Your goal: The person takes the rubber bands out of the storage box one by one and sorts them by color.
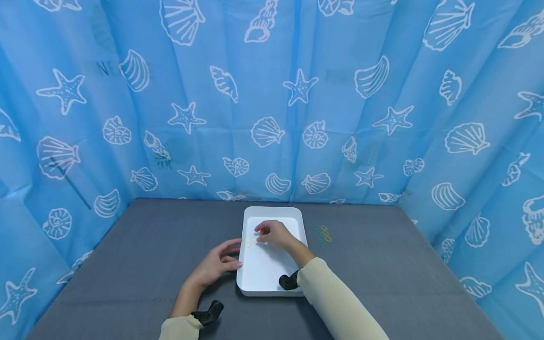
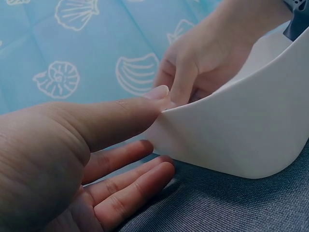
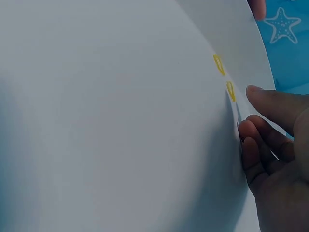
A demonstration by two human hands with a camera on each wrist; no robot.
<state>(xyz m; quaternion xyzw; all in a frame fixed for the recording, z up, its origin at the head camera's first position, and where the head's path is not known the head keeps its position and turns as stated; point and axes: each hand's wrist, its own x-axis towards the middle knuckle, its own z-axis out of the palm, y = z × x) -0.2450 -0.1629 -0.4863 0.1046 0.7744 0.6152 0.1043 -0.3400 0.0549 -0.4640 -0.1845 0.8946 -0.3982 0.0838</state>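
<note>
A white rectangular tray (image 1: 263, 271) with raised walls stands on the grey cloth. Two small thin yellow rings (image 1: 248, 244) lie on its floor near the left wall; the right wrist view shows both yellow rings (image 3: 231, 91) end to end. My right hand (image 1: 274, 233) reaches into the tray just beside them, thumb apart from the bent fingers (image 3: 251, 154), and nothing shows between them. Outside the left wall, my left hand (image 1: 216, 264) has its thumb tip at the rim, while its other fingers (image 2: 130, 193) extend loosely alongside the wall.
To the right of the tray, more thin yellow rings (image 1: 325, 232) lie in a row on the grey cloth (image 1: 374, 269), beside several green rings (image 1: 318, 234). A blue curtain (image 1: 272, 94) with white shell and starfish prints closes off the back and sides.
</note>
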